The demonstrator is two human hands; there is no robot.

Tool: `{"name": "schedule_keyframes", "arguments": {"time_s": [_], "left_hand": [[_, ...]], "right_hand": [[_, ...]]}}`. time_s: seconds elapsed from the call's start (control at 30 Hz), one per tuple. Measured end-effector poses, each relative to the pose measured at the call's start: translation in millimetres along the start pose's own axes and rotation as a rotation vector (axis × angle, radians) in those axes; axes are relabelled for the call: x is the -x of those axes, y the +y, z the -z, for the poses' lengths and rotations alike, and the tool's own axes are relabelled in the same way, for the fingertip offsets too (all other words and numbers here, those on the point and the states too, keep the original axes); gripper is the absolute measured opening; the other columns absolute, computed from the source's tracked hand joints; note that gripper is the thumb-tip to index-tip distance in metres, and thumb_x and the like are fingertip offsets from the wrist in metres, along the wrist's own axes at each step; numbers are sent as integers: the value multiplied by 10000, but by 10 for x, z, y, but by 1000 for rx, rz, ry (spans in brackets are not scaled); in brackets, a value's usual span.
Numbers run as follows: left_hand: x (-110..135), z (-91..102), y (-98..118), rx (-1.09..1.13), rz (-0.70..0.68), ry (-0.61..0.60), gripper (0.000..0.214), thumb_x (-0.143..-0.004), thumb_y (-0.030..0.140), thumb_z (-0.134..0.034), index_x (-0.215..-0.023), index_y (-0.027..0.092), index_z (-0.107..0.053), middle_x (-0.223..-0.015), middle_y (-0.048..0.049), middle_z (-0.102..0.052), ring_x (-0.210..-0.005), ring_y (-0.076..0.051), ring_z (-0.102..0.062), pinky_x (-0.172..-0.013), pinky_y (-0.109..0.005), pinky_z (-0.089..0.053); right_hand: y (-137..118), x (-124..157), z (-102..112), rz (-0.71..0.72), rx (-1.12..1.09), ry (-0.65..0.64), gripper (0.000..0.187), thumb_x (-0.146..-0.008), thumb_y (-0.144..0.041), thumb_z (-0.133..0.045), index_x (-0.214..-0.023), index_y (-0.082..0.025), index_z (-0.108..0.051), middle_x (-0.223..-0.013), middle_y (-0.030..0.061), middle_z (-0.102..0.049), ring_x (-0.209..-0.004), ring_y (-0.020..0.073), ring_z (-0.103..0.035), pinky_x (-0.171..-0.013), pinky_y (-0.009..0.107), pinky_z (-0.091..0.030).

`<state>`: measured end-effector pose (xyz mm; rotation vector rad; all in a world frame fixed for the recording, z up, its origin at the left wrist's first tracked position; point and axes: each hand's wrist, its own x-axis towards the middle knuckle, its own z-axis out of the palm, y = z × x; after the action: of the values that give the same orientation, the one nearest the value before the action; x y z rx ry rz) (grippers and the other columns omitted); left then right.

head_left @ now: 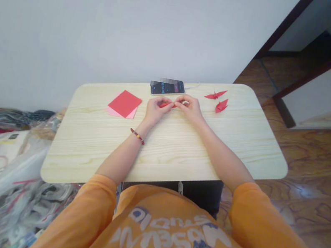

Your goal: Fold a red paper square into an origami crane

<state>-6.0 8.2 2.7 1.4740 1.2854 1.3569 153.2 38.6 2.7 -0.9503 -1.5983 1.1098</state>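
Between my two hands is a small piece of folded red paper (165, 105), mostly covered by fingers. My left hand (155, 109) is closed around its left part, thumb and fingertips pinching it. My right hand (189, 107) pinches its right end, with fingertips almost meeting those of the left. Which fold the paper is at cannot be made out. Right of my right hand lie two folded red paper cranes, one with wings spread (215, 94) and one more compact (221, 106). To the left rests a stack of square red paper (125, 103) over pink sheets (113, 112).
A phone (167, 88) with a lit screen and white cable (193, 87) lies just beyond my hands. The pale wooden table (86, 140) has rounded corners and stands against a white wall (122, 19). Bagged items (25, 185) pile up on the left; a doorway is at right.
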Motion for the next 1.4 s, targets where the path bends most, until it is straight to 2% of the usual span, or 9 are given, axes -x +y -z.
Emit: {"name": "schedule_keyframes", "arguments": {"time_s": [0.2,0.4,0.6,0.93,1.17,1.4], "left_hand": [[10,23,8,56,55,19,256,-681,353,-748,-854,165,-731,-836,-63,-737,-736,-161,-666,-724,-290,-541],[12,38,32,91,70,5,206,-692,318,-733,-811,149,-734,-788,-62,-735,-718,-157,-665,-733,-283,-531],[12,18,44,110,100,-2,176,-684,286,-744,-785,142,-727,-788,-67,-733,-729,-162,-666,-747,-292,-526],[12,31,33,50,70,18,188,-669,308,-760,-769,151,-733,-774,-56,-734,-714,-164,-660,-713,-284,-520],[17,-5,-17,228,136,43,291,-629,358,-788,-825,150,-732,-814,-61,-740,-747,-166,-685,-778,-310,-547],[7,-2,-44,234,151,72,292,-614,355,-797,-806,147,-729,-792,-60,-739,-723,-163,-687,-774,-317,-555]], "right_hand": [[32,-31,43,-20,18,61,201,-679,-362,-679,-728,-171,-639,-748,15,-627,-726,151,-551,-586,255,-386],[-13,-5,38,-47,-6,95,188,-642,-334,-707,-720,-174,-648,-737,15,-631,-734,153,-556,-589,254,-400],[-25,13,10,-37,24,83,263,-641,-405,-727,-755,-177,-663,-792,34,-654,-773,166,-576,-623,273,-420],[30,10,4,43,56,49,182,-689,-349,-691,-728,-174,-660,-766,24,-639,-753,156,-568,-620,268,-405],[15,7,-5,7,47,67,202,-695,-375,-669,-738,-181,-636,-756,13,-632,-724,148,-549,-599,259,-400],[1,26,-32,-41,11,73,206,-679,-373,-682,-748,-183,-643,-754,9,-640,-732,148,-557,-597,252,-399]]}}
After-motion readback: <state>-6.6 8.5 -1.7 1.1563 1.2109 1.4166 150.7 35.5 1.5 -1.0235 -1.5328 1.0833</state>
